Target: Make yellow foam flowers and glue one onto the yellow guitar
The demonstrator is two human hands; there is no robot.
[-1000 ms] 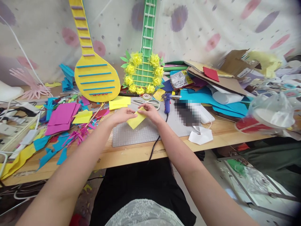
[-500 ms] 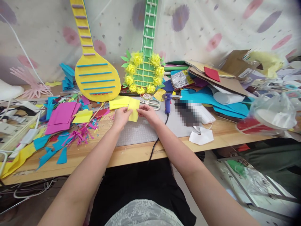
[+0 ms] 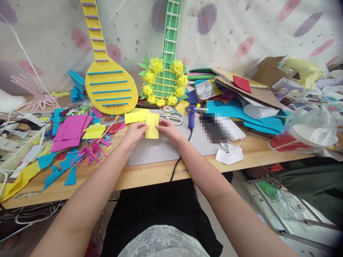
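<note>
A small rectangle of yellow crepe paper [image 3: 152, 126] is held upright above the grey cutting mat [image 3: 155, 152]. My left hand [image 3: 136, 132] pinches its left edge, and my right hand [image 3: 168, 129] pinches the right edge. Just behind my left hand lies another stack of yellow paper [image 3: 136, 116]. Scissors [image 3: 175, 118] rest on the mat beyond my right hand, their blades partly hidden. To the right of that hand is a blue glue gun [image 3: 191, 117], its black cord running off the table's front edge.
Against the wall lean a yellow paper instrument [image 3: 111, 87] and a green one [image 3: 167, 73] ringed with yellow paper flowers. Magenta paper [image 3: 70, 132] and scraps cover the left side. Blue sheets [image 3: 264, 123], cardboard and a bagged red cup [image 3: 285, 141] occupy the right.
The yellow paper has turned from slightly tilted to nearly straight, facing me. My left hand has shifted a little left and down; my right hand has barely moved.
</note>
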